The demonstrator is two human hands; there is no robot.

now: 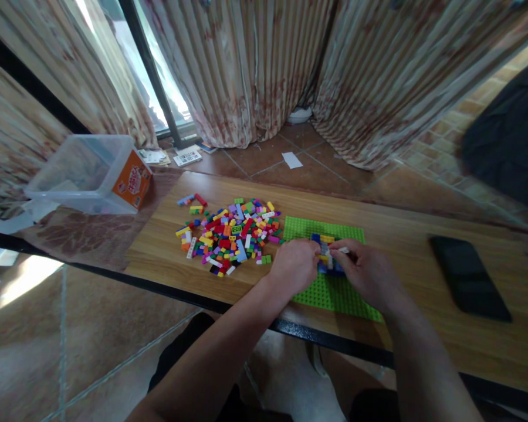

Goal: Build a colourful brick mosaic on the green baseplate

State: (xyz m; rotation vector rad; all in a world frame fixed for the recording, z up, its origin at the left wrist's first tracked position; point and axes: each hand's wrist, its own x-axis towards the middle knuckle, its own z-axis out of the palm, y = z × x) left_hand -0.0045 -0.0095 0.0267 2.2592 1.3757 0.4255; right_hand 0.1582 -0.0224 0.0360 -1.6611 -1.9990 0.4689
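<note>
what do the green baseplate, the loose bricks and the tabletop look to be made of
Green baseplate: likely moulded plastic, matte-looking, with even rows of studs. Loose bricks: probably hard plastic, smooth-looking, in solid bright colours. Tabletop: wood or wood-look laminate with a soft sheen, judging by its brown grain; which, I can't tell.

Patterned curtains (229, 70) and tiled floor (110, 322) suggest a home.

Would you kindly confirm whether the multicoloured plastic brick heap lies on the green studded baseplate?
No, the heap lies on the brown wooden table, left of the baseplate.
</note>
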